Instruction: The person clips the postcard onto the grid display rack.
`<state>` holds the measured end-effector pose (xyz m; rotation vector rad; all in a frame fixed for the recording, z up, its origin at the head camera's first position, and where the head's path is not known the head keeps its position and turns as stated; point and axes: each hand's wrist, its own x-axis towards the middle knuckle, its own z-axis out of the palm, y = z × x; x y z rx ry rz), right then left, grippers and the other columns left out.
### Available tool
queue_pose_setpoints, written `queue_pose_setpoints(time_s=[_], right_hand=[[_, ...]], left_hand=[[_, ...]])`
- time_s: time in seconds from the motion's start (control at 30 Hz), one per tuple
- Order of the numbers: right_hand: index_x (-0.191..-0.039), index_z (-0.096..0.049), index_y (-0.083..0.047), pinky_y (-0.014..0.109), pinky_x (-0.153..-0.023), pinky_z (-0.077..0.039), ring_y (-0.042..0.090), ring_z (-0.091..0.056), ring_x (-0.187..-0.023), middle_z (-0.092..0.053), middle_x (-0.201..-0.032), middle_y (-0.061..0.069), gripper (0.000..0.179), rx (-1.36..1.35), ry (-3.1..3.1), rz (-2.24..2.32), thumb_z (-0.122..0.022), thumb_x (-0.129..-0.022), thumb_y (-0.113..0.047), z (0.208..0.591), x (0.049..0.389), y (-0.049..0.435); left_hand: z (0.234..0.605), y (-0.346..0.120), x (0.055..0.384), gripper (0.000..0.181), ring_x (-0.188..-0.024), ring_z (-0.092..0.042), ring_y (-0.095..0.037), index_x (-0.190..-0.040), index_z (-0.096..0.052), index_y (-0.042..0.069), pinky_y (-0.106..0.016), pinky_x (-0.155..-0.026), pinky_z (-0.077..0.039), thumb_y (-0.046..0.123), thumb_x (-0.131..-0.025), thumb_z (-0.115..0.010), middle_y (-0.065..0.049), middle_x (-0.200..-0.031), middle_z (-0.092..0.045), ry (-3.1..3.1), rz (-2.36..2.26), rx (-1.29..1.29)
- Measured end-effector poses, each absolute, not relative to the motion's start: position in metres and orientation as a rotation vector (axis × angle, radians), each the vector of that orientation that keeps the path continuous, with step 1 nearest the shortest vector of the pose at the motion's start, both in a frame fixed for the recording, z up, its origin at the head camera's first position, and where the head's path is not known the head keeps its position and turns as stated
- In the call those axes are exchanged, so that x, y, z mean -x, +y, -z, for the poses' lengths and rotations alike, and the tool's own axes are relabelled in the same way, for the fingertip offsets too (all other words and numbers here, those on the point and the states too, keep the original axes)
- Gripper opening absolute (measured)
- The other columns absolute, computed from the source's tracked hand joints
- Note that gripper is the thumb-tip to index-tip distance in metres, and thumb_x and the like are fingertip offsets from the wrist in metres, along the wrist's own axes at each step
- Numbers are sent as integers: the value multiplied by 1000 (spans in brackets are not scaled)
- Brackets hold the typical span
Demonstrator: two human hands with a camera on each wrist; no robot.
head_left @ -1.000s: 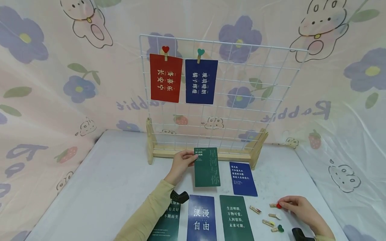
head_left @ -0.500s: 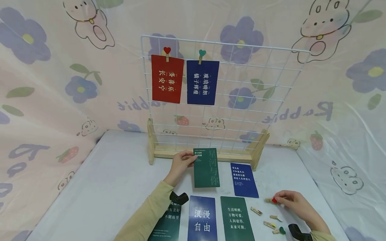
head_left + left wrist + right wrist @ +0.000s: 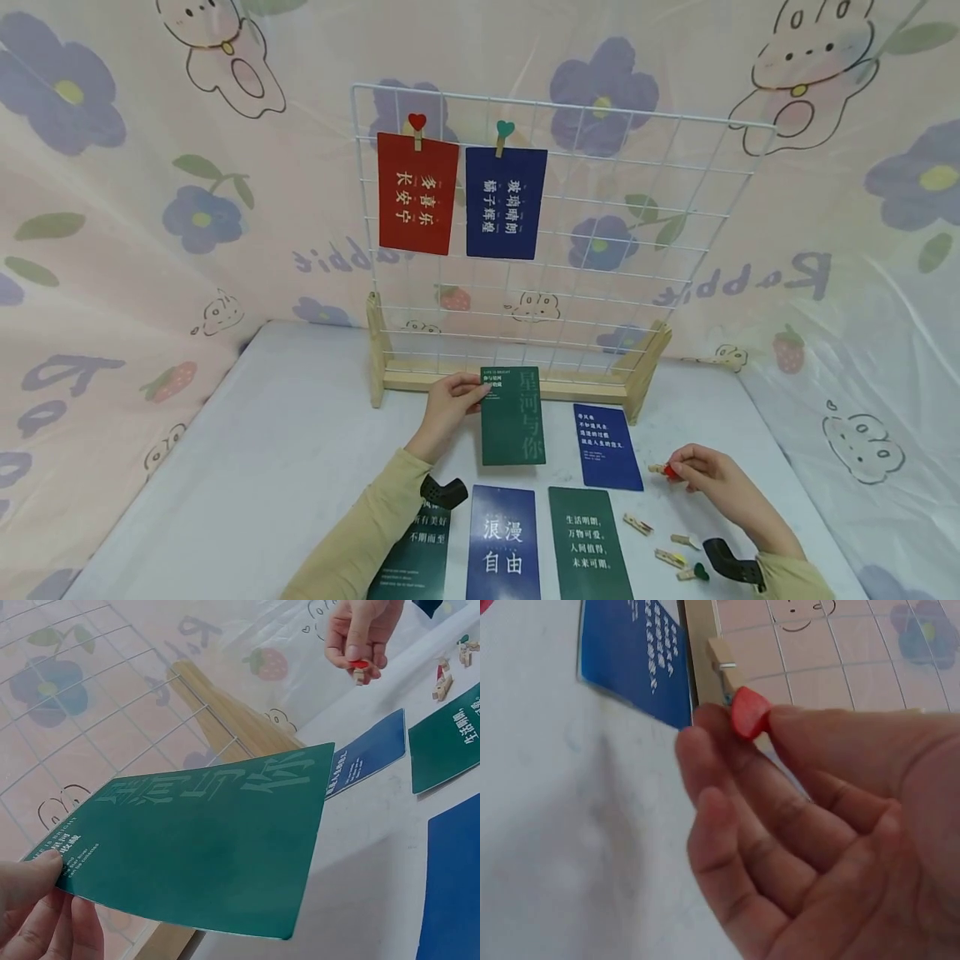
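Note:
My left hand (image 3: 452, 410) pinches a green card (image 3: 512, 421) by its left edge, thumb on the printed face, just in front of the rack's wooden base. The left wrist view shows the same card (image 3: 202, 847) tilted, with pale lettering along one side. At the right, my right hand (image 3: 708, 475) pinches a small wooden clothespin (image 3: 657, 468) with a red heart on its end. In the right wrist view the red heart (image 3: 749, 713) sits between thumb and forefinger, the clothespin's wooden legs pointing away. A blue card (image 3: 608, 447) lies on the table left of that hand.
A white wire grid rack (image 3: 622, 208) stands at the back. A red card (image 3: 417, 196) and a dark blue card (image 3: 506, 204) hang clipped on it. Along the front lie a violet-blue card (image 3: 503, 546) and green cards (image 3: 588, 542). Several clothespins (image 3: 670, 559) lie at front right.
My right hand has lifted the red-heart clothespin from among the others and moved up and left toward the blue card. My left hand and its green card have stayed nearly still.

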<state>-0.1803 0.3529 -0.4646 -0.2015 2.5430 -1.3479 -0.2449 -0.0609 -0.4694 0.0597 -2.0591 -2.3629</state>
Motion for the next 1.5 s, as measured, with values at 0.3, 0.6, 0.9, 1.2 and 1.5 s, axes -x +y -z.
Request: queue_pose_setpoints(time_s=[0.3,0.6,0.9,1.2,1.5], right_hand=[[-114,-52,13,34,-71,-55,23,-67,-87,-66,-100,23,34,187,2525,1441,-58,-97,-16,459,191,335],[-114,-57,15,30,-71,-56,29,-67,-88,-67,-102,21,33,192,2513,1453,-65,-91,-8,458,199,321],[-115,-60,13,34,-74,-56,30,-66,-88,-67,-103,18,32,241,2536,1412,-64,-92,-8,455,203,314],[-118,-60,11,30,-74,-54,35,-65,-90,-68,-102,19,33,254,2583,1405,-61,-95,-12,449,208,307],[-126,-56,8,45,-93,-49,34,-64,-101,-61,-117,24,35,210,2565,1440,-55,-98,-14,438,208,302]], left_hand=[[466,-62,242,22,-70,-63,-10,-102,-65,-5,-35,-70,-58,6,-85,-72,-8,-84,-68,-2039,2369,-34],[466,-63,242,22,-70,-63,-10,-103,-64,-6,-36,-71,-57,7,-86,-72,-7,-84,-68,-2050,2357,-21],[462,-64,242,24,-71,-63,-10,-104,-65,-4,-29,-67,-57,9,-86,-72,-8,-86,-69,-2038,2353,-36],[454,-64,242,24,-78,-64,-12,-106,-68,0,-40,-78,-56,14,-86,-73,-8,-93,-70,-2052,2332,-21],[438,-60,235,25,-82,-65,-15,-106,-70,1,-39,-82,-54,16,-86,-73,-7,-95,-70,-2057,2353,-36]])
